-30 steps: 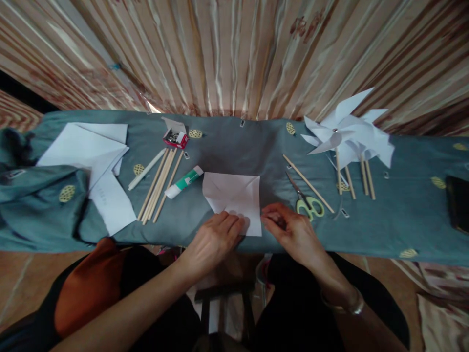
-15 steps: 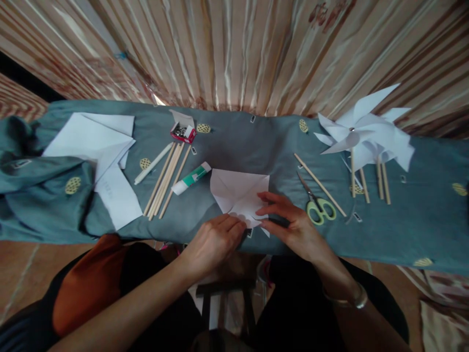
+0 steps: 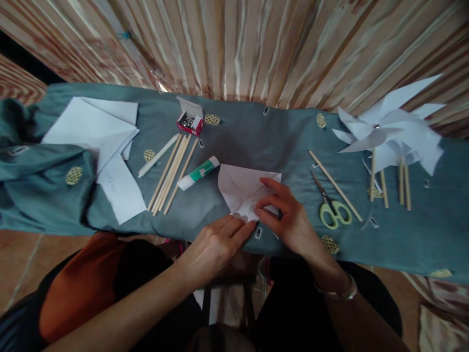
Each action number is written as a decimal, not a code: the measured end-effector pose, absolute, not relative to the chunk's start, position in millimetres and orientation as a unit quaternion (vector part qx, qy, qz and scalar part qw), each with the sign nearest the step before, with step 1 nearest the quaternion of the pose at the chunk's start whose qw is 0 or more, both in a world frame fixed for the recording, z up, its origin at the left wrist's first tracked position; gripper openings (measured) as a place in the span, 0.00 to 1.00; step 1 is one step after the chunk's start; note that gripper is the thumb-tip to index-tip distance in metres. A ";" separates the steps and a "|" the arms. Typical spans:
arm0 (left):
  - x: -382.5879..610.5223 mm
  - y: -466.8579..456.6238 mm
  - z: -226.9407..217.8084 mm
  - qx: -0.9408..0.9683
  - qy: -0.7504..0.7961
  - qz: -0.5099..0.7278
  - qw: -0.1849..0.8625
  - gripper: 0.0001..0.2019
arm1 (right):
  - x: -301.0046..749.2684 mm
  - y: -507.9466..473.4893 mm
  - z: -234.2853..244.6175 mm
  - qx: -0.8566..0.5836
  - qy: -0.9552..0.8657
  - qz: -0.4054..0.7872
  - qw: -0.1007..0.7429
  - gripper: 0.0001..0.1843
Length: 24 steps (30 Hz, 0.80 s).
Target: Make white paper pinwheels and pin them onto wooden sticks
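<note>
A white paper square [image 3: 240, 188] with cut flaps lies on the blue-grey cloth [image 3: 256, 142] in front of me. My right hand [image 3: 287, 217] pinches one flap and folds it over toward the paper's middle. My left hand [image 3: 216, 242] lies at the near left corner, fingers flat and together, their tips touching the paper's near edge. A glue stick [image 3: 198, 173] lies just left of the paper. Yellow-handled scissors [image 3: 331, 208] lie to the right of my right hand.
Several wooden sticks [image 3: 172, 171] and a small red box of pins [image 3: 190, 122] lie at the left, with white paper sheets [image 3: 95, 132] beyond. One loose stick [image 3: 335, 186] lies by the scissors. Finished white pinwheels [image 3: 392, 134] on sticks lie at the right. A striped curtain hangs behind.
My right hand has lifted a corner flap from the near right and folded it inward. My left hand stayed at the near edge. The view has shifted, so everything sits further right.
</note>
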<state>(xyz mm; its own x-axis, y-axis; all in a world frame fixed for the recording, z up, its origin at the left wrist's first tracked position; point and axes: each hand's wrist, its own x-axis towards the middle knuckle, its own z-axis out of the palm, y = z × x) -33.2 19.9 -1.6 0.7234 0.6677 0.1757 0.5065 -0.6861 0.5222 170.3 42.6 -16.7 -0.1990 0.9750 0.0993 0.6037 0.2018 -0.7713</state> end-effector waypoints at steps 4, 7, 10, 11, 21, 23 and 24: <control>-33.6 19.5 -3.8 0.896 0.333 0.183 0.229 0.13 | 166.0 44.5 -18.8 -0.551 -0.738 0.268 0.283 0.04; -33.4 19.0 -7.2 0.893 0.336 0.190 0.233 0.13 | 164.0 45.2 -20.0 -0.544 -0.755 0.248 0.268 0.04; -33.2 19.0 -8.5 0.891 0.338 0.200 0.226 0.13 | 162.1 44.9 -21.1 -0.546 -0.759 0.238 0.265 0.05; -33.2 19.2 -8.1 0.891 0.339 0.200 0.225 0.12 | 161.5 44.6 -21.4 -0.547 -0.758 0.237 0.266 0.05; -32.6 20.5 -5.0 0.892 0.344 0.181 0.231 0.12 | 159.7 43.3 -22.9 -0.558 -0.749 0.232 0.272 0.04; -32.4 20.5 -5.1 0.892 0.345 0.179 0.229 0.12 | 160.3 43.4 -23.7 -0.558 -0.747 0.235 0.273 0.03; -32.3 20.5 -5.2 0.893 0.346 0.178 0.227 0.12 | 160.5 43.6 -24.0 -0.559 -0.746 0.236 0.274 0.03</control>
<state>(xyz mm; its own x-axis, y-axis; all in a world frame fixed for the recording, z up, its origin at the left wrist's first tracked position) -32.3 20.5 -5.2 0.6972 0.6984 0.1618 0.5366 -0.6581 0.5281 160.5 43.6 -24.0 -0.2259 0.9633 0.1448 0.7043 0.2642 -0.6588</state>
